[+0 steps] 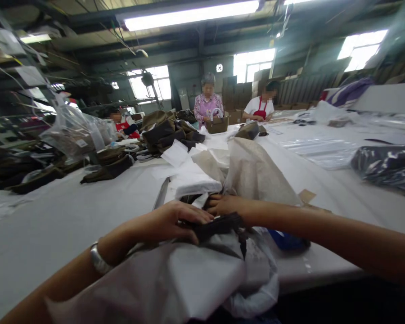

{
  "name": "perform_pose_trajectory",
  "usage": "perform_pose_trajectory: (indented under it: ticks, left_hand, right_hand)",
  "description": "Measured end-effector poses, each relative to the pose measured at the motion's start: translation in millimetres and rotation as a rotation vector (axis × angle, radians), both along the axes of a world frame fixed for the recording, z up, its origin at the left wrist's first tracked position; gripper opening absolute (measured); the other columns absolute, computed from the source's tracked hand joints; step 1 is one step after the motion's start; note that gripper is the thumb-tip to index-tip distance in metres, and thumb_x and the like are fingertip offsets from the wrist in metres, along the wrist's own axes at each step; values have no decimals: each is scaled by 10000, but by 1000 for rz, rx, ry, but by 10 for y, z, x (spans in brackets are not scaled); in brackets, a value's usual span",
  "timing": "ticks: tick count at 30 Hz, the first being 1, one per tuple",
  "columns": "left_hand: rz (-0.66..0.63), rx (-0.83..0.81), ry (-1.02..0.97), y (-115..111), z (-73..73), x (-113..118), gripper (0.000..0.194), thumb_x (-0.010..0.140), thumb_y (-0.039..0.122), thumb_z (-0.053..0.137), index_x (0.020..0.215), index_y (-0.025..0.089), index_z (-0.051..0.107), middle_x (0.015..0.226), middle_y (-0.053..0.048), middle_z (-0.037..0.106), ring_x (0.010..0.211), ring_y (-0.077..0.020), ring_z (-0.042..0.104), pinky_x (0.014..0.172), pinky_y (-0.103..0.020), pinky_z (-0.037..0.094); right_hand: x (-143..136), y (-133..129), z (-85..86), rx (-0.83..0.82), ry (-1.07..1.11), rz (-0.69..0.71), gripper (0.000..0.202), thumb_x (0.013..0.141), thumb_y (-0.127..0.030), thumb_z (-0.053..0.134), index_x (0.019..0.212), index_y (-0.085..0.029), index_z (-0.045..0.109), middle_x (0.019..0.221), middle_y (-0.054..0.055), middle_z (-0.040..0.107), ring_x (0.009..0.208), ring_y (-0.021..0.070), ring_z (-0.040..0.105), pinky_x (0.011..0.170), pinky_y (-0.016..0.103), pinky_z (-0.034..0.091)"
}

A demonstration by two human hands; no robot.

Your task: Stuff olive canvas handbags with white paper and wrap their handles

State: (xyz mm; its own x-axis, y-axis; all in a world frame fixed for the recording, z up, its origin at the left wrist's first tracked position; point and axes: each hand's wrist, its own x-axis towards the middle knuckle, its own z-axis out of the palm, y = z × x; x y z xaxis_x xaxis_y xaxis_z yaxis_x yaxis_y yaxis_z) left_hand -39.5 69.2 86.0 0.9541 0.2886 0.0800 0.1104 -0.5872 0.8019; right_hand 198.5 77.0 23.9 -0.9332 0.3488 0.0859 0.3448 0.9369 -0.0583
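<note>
My left hand point(180, 219), with a silver bracelet on the wrist, grips the edge of a dark bag point(219, 226) between thumb and fingers. My right hand point(227, 205) reaches across from the right, its fingers stretched out and apart at the bag's far side; some fingertips are partly hidden. White wrapping paper point(205, 274) drapes over the near side of the bag. A dark tassel-like piece point(243, 247) hangs at its right. White padded handle wrapping point(259, 292) curves below. Just beyond my hands lies a stack of white paper point(197, 182).
Crumpled translucent sheeting point(256, 173) rises behind my right arm. A blue item point(288, 240) lies under that forearm. Dark olive bags point(165, 130) are heaped at the back left. A plastic-wrapped dark bundle point(388, 164) is at right. Co-workers point(208, 105) work across the white table point(70, 216).
</note>
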Motion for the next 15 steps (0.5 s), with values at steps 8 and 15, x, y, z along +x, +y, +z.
perform_pose_trajectory:
  ticks: [8, 15]
  left_hand:
    - [131, 71, 180, 115, -121, -116, 268, 873, 226, 736, 1139, 206, 763, 1130, -55, 765, 1013, -221, 704, 907, -265, 526]
    - [153, 284, 176, 55, -251, 88, 264, 834, 68, 580, 908, 221, 782, 928, -19, 798, 776, -186, 725, 756, -254, 545]
  right_hand:
    - [506, -434, 226, 6, 106, -13, 346, 875, -8, 558, 1137, -158, 727, 1322, 142, 679, 1415, 283, 468, 1175, 459, 372]
    - [493, -536, 658, -141, 377, -307, 339, 790, -43, 629, 1093, -170, 715, 899, 37, 775, 770, 154, 726, 717, 213, 514]
